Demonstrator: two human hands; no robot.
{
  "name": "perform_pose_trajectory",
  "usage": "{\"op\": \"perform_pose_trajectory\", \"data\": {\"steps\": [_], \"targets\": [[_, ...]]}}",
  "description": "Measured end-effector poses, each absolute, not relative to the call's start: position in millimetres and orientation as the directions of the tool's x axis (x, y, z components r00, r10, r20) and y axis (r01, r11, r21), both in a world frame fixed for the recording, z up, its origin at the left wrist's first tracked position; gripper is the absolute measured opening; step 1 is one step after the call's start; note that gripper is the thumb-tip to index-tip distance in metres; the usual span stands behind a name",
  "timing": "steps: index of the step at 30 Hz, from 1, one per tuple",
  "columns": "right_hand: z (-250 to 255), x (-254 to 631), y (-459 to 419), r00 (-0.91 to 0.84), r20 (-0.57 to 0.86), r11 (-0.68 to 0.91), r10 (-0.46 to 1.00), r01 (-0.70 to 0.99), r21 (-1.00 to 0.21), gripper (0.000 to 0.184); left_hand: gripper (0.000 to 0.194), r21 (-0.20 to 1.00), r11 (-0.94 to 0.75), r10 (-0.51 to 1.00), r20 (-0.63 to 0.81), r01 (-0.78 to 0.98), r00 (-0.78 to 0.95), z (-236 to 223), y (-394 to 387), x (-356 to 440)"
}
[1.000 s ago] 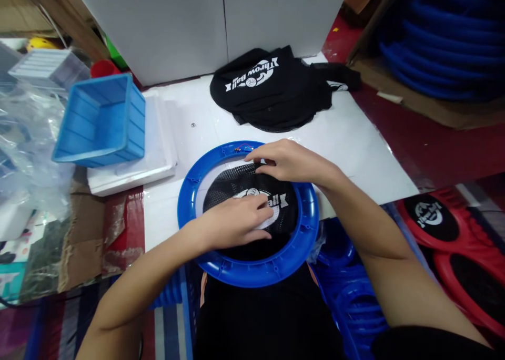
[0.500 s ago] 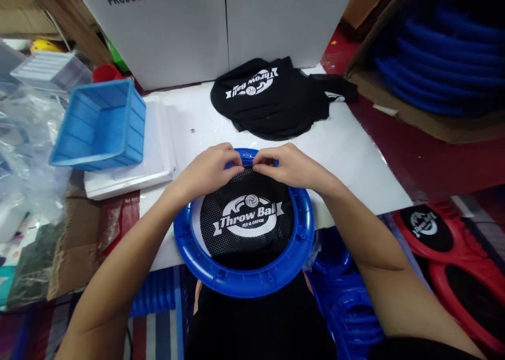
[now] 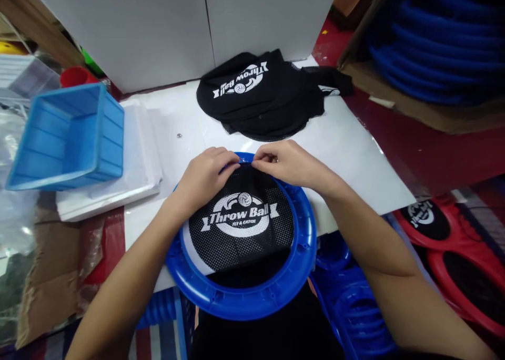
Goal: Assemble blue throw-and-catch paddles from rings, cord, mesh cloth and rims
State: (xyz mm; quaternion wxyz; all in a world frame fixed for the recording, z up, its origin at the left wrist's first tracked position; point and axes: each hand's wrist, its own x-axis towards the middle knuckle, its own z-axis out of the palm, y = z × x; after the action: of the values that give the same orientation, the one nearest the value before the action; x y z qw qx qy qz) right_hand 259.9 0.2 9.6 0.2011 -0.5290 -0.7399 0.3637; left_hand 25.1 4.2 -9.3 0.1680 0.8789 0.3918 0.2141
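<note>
A blue plastic ring [image 3: 244, 306] leans over the near edge of the white work surface, close to my body. Across its opening lies a round black mesh fabric [image 3: 272, 234] printed "Throw Ball"; its lower part hangs loose from the ring, leaving a gap. My left hand [image 3: 209, 173] pinches the mesh's upper edge at the far rim, thumb against fingers. Just right of it, my right hand [image 3: 290, 163] pinches the same edge. The exact fingertip contact is partly hidden. Beyond the hands lies a pile of black printed mesh pieces [image 3: 260, 108].
A blue bin [image 3: 108, 139] rests on white sheets [image 3: 145, 160] at the left. A tall white carton [image 3: 165, 34] stands behind. Blue rings [image 3: 434, 60] fill a cardboard box at the right. Red rings [image 3: 465, 244] and blue rings [image 3: 355, 302] lie below the table.
The ring has tilted a little and its near rim sits lower in view. The mesh edge is drawn closer to the far rim between both hands. The view has shifted right.
</note>
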Motion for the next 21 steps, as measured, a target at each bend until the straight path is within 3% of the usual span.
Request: {"op": "perform_pose_trajectory", "data": {"steps": [5,13,18,21], "targets": [[9,262,5,-0.413,-0.133,0.166,0.901,0.611,-0.774,0.017,0.024,0.344,-0.692,0.719,0.243,0.635,0.651,-12,1,26],[9,262,6,-0.427,-0.1,0.228,0.899,0.65,-0.725,0.02,0.024,0.394,-0.685,0.72,0.236,0.613,0.653,-14,5,23],[4,263,8,-0.469,-0.066,0.293,0.881,0.648,-0.703,0.017,0.018,0.333,-0.749,0.66,0.293,0.573,0.692,1,-4,21],[1,263,8,-0.484,-0.034,0.325,0.874,0.636,-0.7,0.016,0.017,0.357,-0.805,0.539,0.108,0.473,0.835,14,-17,21]]}}
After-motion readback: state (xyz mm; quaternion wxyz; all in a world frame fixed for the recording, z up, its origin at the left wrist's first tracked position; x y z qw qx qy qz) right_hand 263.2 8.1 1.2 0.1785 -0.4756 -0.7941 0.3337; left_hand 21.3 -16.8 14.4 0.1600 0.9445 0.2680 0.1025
